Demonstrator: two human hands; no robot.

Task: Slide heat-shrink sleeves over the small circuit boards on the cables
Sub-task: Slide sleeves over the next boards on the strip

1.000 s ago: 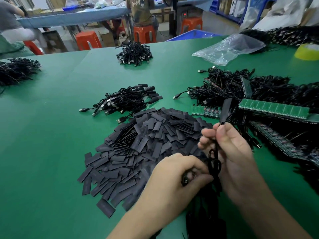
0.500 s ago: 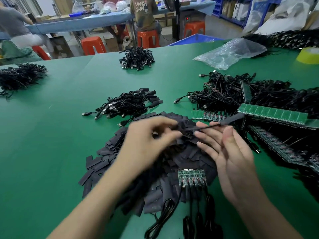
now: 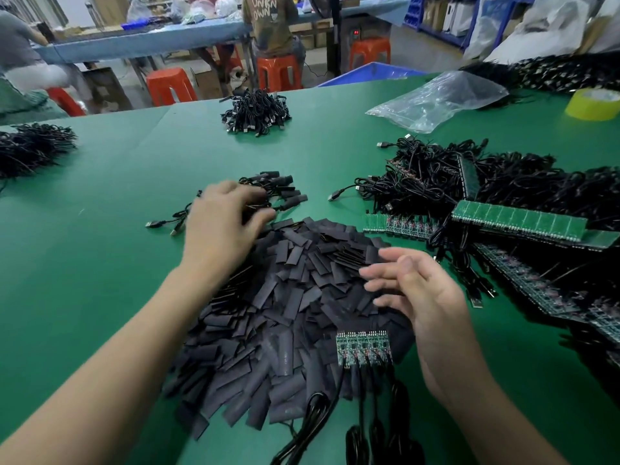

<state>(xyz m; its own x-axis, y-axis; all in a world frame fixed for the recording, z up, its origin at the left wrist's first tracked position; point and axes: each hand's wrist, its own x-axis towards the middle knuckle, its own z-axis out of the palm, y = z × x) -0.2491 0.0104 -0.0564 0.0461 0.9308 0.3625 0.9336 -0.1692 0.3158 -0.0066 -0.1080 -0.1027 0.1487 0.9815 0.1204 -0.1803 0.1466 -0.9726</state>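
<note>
Working at a green table [image 3: 100,263], both forearms bare. Stretching the left hand [image 3: 224,226] out over a small cable bunch [image 3: 278,193] just beyond the sleeve heap. Fingers loosely spread and bent down, w/ nothing plainly gripped (too blurred to say whether touching the bunch). Holding the right hand [image 3: 422,290] above the heap's right edge, palm turned inward. Fingers near straight, slightly apart, pointing left, w/ nothing in them.

Looking down on the heap of flat black sleeves [image 3: 285,297] at centre, between the two arms. On its near-right edge: a short green strip of small circuit boards [image 3: 364,347], side by side, w/ black leads [image 3: 372,427] running from it toward the bottom edge; no sleeve on these boards yet.

To the right: a big cable tangle [image 3: 436,182] w/ longer green board strips [image 3: 520,219] lying on it. Farther back: clear plastic bag [image 3: 436,99], yellow tape roll [image 3: 593,105], another cable bundle [image 3: 255,112] mid-table, one more dark pile [image 3: 33,149] at far left. Beyond the table: orange stools [image 3: 171,85] and people seated at a blue bench [image 3: 151,41].
</note>
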